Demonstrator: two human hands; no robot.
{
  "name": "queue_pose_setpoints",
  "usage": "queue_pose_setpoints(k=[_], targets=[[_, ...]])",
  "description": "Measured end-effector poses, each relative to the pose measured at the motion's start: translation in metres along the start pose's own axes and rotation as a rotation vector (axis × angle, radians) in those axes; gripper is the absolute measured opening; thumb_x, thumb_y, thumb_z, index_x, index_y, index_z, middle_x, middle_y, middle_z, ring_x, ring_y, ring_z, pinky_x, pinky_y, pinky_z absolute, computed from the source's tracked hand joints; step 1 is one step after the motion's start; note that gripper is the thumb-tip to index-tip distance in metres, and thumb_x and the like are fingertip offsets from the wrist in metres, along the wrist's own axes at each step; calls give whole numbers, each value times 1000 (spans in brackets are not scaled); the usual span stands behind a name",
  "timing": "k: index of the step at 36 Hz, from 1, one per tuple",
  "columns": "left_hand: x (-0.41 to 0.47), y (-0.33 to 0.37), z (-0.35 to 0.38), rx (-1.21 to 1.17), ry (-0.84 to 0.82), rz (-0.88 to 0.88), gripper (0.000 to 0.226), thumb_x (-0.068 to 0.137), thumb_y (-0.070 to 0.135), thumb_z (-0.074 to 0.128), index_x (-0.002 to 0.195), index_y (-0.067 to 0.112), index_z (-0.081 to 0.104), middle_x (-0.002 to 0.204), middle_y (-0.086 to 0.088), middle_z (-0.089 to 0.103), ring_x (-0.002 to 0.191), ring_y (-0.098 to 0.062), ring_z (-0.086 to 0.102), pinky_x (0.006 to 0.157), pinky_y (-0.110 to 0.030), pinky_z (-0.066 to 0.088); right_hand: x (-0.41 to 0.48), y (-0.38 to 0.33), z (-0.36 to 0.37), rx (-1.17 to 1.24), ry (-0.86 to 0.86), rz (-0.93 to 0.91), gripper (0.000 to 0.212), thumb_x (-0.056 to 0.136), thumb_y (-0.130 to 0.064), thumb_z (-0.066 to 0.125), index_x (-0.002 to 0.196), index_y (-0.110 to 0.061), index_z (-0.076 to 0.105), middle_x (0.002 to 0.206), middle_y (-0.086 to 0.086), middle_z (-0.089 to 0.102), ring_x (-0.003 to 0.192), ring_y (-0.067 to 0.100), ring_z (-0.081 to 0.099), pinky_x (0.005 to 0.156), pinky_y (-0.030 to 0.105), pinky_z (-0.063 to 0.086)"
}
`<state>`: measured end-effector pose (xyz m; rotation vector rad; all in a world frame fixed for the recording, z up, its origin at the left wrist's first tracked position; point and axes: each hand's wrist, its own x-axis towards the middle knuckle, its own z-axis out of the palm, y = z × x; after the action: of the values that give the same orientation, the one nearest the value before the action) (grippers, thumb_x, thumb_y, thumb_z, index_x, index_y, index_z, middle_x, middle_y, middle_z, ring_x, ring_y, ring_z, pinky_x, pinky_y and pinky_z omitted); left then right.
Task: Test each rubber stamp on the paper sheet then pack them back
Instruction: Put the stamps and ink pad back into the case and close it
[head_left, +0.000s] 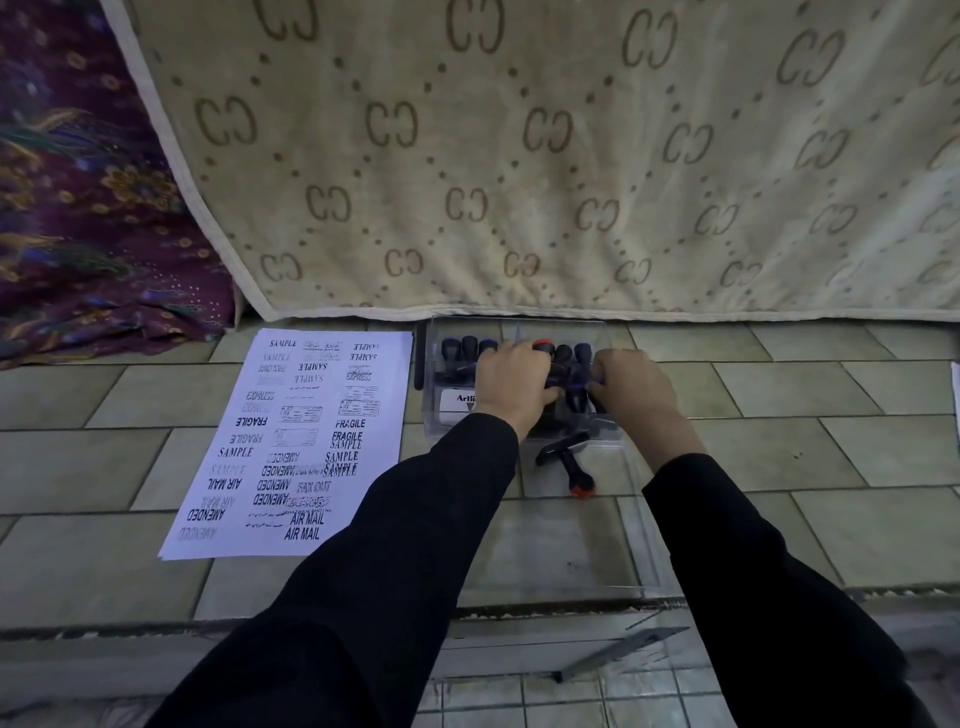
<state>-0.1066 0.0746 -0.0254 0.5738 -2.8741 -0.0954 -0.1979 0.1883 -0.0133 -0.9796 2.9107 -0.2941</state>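
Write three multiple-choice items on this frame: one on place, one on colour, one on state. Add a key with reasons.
1. Where does the paper sheet lie relative to the stamp box?
A) to its left
B) to its right
C) inside it

2. What colour is the knob of the loose stamp lying on the clear lid?
A) green
B) white
C) red

3. What state is the sheet in?
A) blank
B) covered in prints
C) crumpled

Key:
1 A: the sheet lies flat on the tiles left of the box, where the left hand and right hand grip stamps.
2 C: the stamp's end nearest the person shows red.
3 B: words like SAMPLE, FRAGILE and AIR MAIL fill the sheet.
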Motion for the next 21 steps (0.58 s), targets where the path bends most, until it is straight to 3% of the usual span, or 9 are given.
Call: queue_pose_setpoints(k=[5,12,17,21], targets=[[1,1,4,9,-5,-21,33,85,44,65,102,16,63,104,-6,62,103,-28,55,74,-34,32,-1,1,4,-78,19,-7,15,89,-13,53,96,-7,65,95,17,64,89,34,59,65,33,42],[3,3,8,-1,2,-65,36,83,48,66,100,16,64,104,-6,63,102,-29,56,79,-36,36,-4,2,5,-79,40,-38,18,92,-13,48,96,-8,65,93,18,64,88,35,59,63,33,42],[-1,-5,9,-234,57,-109,34,87,51,59,101,21,68,100,-2,65,97,-25,59,82,-37,40,-7,3,5,-31,52,-61,18,90,-16,50,96,-8,65,91,17,66,91,34,57,68,35,46],[-13,-19,4,-457,174,-168,21,91,37,55,101,24,68,99,3,66,91,-19,62,78,-36,49,-13,5,4,84,116,-83,16,87,-16,54,97,-8,64,94,12,66,88,31,59,71,38,51]])
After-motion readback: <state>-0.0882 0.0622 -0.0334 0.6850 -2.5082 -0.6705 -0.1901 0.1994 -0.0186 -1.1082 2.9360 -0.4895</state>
